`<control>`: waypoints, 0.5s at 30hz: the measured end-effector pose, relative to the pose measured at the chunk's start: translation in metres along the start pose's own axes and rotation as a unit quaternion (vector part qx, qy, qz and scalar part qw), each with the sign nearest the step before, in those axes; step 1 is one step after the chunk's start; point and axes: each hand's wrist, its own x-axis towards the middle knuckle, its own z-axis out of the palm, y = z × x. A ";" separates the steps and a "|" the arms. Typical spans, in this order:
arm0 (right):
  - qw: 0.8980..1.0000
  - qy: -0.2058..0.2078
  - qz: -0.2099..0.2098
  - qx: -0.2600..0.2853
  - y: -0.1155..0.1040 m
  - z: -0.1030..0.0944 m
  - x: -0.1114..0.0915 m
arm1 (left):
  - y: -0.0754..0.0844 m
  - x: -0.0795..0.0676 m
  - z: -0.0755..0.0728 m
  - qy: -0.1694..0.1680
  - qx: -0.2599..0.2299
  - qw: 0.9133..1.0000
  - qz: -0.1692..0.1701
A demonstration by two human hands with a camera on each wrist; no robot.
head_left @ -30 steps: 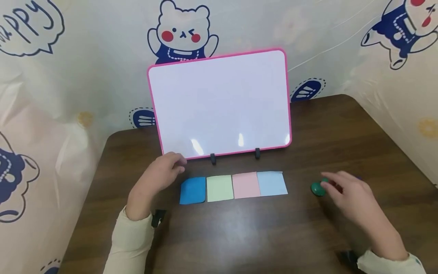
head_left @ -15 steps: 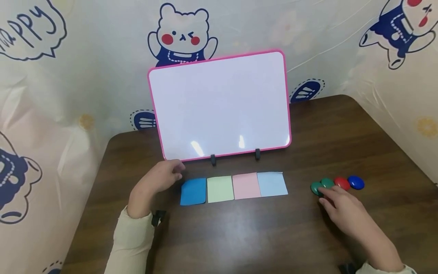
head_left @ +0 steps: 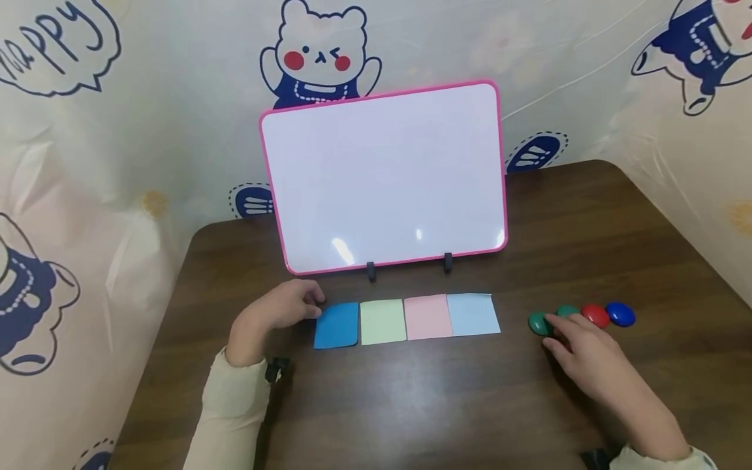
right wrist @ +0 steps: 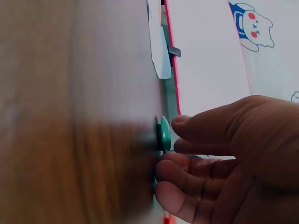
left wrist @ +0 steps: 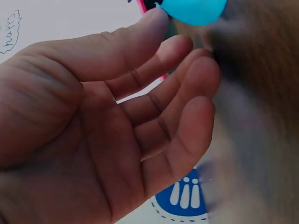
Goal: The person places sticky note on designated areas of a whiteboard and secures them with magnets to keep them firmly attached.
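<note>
My left hand (head_left: 281, 305) is by the left edge of a bright blue square paper note (head_left: 336, 326), fingers loosely bent. In the left wrist view the thumb tip meets that note's edge, and nothing lies in the palm. On the right, my right hand (head_left: 593, 356) reaches over a green round magnet (head_left: 538, 324), its index fingertip at the magnet's edge. The right wrist view shows the thumb beside this green magnet (right wrist: 165, 134), which lies on the table. Behind the fingers sit a second green magnet (head_left: 566, 311), a red magnet (head_left: 596, 316) and a blue magnet (head_left: 621, 314).
Right of the bright blue note lie a pale green note (head_left: 383, 322), a pink note (head_left: 428, 317) and a light blue note (head_left: 473, 314) in one row. A pink-framed whiteboard (head_left: 384, 176) leans behind them on black clips (head_left: 448, 262). The brown table (head_left: 411, 398) meets a printed sheet backdrop.
My right hand has come down from over the magnets, uncovering the red and blue ones, and the front green magnet has slid slightly left. My left hand has moved slightly toward the bright blue note.
</note>
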 end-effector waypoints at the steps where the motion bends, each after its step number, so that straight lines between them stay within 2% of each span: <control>1: 1.000 -0.002 -0.001 -0.002 -0.001 0.000 0.002 | -0.001 0.001 0.000 -0.006 -0.005 1.000 0.004; 8: 1.000 0.005 -0.011 0.003 -0.006 0.004 0.013 | -0.008 -0.001 -0.004 -0.031 -0.042 0.999 0.003; 15: 1.000 0.002 0.014 0.008 -0.008 0.007 0.023 | -0.003 -0.009 0.003 -0.048 -0.019 0.998 -0.028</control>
